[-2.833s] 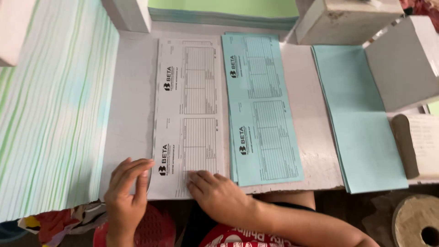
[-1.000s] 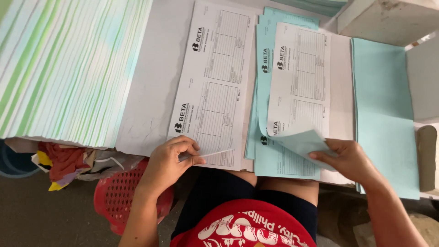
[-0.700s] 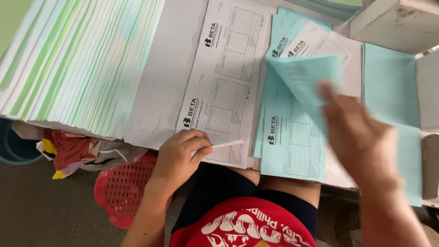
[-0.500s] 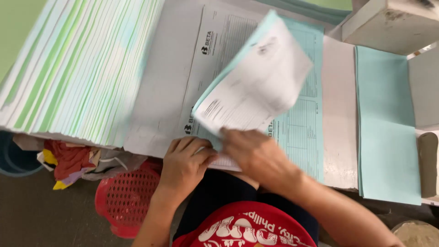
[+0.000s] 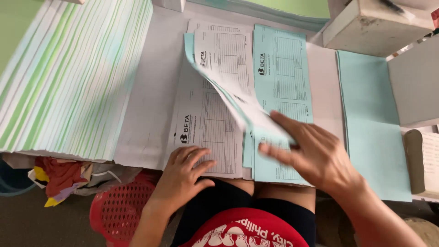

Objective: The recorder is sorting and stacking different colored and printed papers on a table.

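A stack of white printed forms (image 5: 201, 132) lies on the white table, with a stack of light blue printed forms (image 5: 281, 68) right beside it. My left hand (image 5: 185, 174) rests flat on the near edge of the white stack, fingers spread. My right hand (image 5: 315, 153) holds a lifted sheet (image 5: 224, 68), white on one face and blue-edged, which arcs over from the blue stack toward the white stack. Its lower end is pinched under my fingers.
A wide fanned spread of white and green sheets (image 5: 68, 77) covers the left. A plain blue paper stack (image 5: 370, 119) lies at the right. Grey blocks (image 5: 366, 23) stand at the back right. A red mesh basket (image 5: 119, 212) sits below the table edge.
My right hand picked up a sheet from the blue stack and swung it left over the white stack. My left hand stayed at the white stack's near edge.
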